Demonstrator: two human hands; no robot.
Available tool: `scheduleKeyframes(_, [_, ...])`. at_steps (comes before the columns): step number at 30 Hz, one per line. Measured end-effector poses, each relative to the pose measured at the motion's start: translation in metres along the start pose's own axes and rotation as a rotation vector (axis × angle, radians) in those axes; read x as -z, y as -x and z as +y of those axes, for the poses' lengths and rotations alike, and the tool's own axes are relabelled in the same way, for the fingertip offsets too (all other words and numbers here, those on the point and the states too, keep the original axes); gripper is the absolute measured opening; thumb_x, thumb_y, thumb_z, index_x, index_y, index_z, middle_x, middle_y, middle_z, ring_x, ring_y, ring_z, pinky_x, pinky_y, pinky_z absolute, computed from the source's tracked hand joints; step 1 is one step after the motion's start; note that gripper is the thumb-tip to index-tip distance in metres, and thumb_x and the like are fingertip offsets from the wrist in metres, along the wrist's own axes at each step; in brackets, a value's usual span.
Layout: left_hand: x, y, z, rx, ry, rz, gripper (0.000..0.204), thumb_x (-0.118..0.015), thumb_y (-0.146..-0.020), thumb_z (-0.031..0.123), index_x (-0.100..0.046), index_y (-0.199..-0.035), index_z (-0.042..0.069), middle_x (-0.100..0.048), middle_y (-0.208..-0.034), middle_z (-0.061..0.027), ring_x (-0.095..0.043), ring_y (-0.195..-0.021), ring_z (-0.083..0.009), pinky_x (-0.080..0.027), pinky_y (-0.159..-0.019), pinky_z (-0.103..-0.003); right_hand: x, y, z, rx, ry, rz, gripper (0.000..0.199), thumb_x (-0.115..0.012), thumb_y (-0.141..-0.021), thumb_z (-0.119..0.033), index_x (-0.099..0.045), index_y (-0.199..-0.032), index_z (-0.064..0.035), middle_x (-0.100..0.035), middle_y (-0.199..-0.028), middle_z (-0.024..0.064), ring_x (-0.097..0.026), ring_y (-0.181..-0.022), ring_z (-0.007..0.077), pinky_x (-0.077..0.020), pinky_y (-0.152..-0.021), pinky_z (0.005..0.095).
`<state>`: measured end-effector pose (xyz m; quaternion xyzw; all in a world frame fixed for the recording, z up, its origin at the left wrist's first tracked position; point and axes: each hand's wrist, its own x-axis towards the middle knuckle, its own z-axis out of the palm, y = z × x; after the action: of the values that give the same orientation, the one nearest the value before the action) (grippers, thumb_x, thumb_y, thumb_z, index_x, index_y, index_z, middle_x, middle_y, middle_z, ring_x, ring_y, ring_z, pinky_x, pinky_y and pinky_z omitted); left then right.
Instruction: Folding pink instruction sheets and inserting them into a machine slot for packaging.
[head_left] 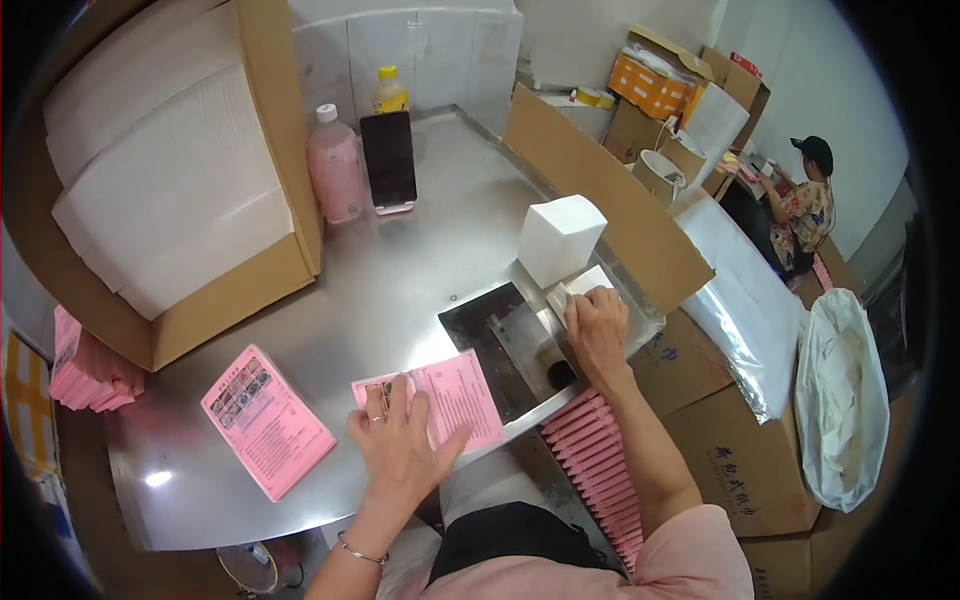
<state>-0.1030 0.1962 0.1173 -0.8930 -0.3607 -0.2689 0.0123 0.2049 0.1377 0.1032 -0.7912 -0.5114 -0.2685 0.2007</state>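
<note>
My left hand (400, 432) lies with fingers spread on a pink printed packet (470, 398) at the table's front edge, pressing its left part. My right hand (600, 328) is closed on the edge of a short stack of white folded tissues (598, 278), right of a dark opening with a metal mechanism (515, 345) in the tabletop. Behind that stack stands a taller white stack of folded tissues (562, 238). To the left of my left hand rests a neat pile of pink printed packets (266, 422).
An open carton (275, 150) with white stacks fills the left side; more pink packets (90, 365) lie beside it. A phone (389, 160) on a stand and a pink bottle (335, 165) stand behind. A cardboard panel (610, 195) borders the right; a person (805, 205) sits beyond.
</note>
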Motion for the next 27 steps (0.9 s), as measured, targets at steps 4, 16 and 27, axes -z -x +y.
scheduleKeyframes(4, [0.009,-0.002,0.004,-0.004,0.055,-0.083,0.047,-0.074,-0.079,0.041,-0.064,-0.109,0.007,-0.056,-0.12,-0.0148,-0.049,-0.102,-0.0338,-0.036,-0.084,-0.049,0.0,0.003,0.002,-0.016,-0.07,0.013,0.022,-0.066,-0.082,-0.005,-0.068,-0.104,-0.0053,-0.06,-0.098,0.0125,-0.057,-0.096,0.0306,-0.046,-0.081,0.0425])
scheduleKeyframes(16, [0.018,0.003,-0.011,-0.101,0.367,-0.149,0.071,-0.072,-0.073,0.015,-0.05,-0.141,0.005,-0.053,-0.097,-0.0185,-0.054,-0.089,-0.0355,-0.045,-0.08,-0.047,0.033,0.064,-0.129,0.711,-0.571,-0.12,0.032,-0.066,-0.085,-0.019,-0.065,-0.113,-0.0042,-0.06,-0.102,0.0167,-0.06,-0.106,0.0362,-0.026,-0.111,0.0707])
scheduleKeyframes(27, [0.024,0.031,-0.025,-0.152,0.537,-0.132,0.038,-0.069,-0.069,0.0,-0.065,-0.107,0.004,-0.057,-0.102,-0.0166,-0.054,-0.1,-0.0357,-0.044,-0.086,-0.05,0.001,0.005,-0.078,0.133,-0.191,-0.924,0.018,-0.059,-0.081,-0.003,-0.067,-0.096,0.0015,-0.066,-0.083,0.0238,-0.067,-0.084,0.0395,-0.0539,-0.077,0.0492])
